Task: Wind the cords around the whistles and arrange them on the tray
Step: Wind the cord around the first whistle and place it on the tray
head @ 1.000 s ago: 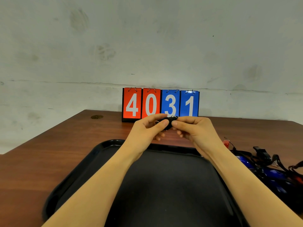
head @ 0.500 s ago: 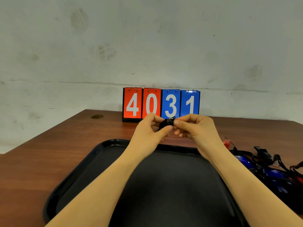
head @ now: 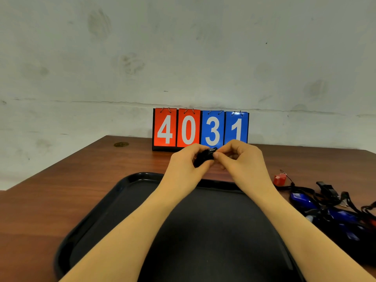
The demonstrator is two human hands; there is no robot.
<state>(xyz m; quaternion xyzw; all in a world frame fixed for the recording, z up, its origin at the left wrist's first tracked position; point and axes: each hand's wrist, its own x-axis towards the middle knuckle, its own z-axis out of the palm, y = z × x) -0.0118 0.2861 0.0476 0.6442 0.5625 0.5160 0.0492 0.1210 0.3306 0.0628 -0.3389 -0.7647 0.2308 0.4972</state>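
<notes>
So compared to a second ago not much has moved: both hands are still up over the far edge of the tray, still working the same black whistle (head: 204, 157), just raised a touch so they now overlap the bottom of the scoreboard. The left hand (head: 184, 165) has its fingers curled round the whistle body, thumb underneath, and the right hand (head: 242, 159) pinches at its top end where a small metal ring (head: 211, 149) shows. Can't tell how much cord is wound on, it's all hidden between the fingers. The bench (head: 61, 190) is dark reddish wood pushed against a scuffed pale wall (head: 183, 58), with a flip scoreboard (head: 200, 129) reading 4031 standing at the back. The black tray (head: 114, 204) sits right in front with nothing lying in it, only the forearms crossing above. Off to the right on the bench there's a tangled pile of whistles (head: 329, 208), blue and black with dark cords, plus a red one (head: 279, 179) just beside the pile.
</notes>
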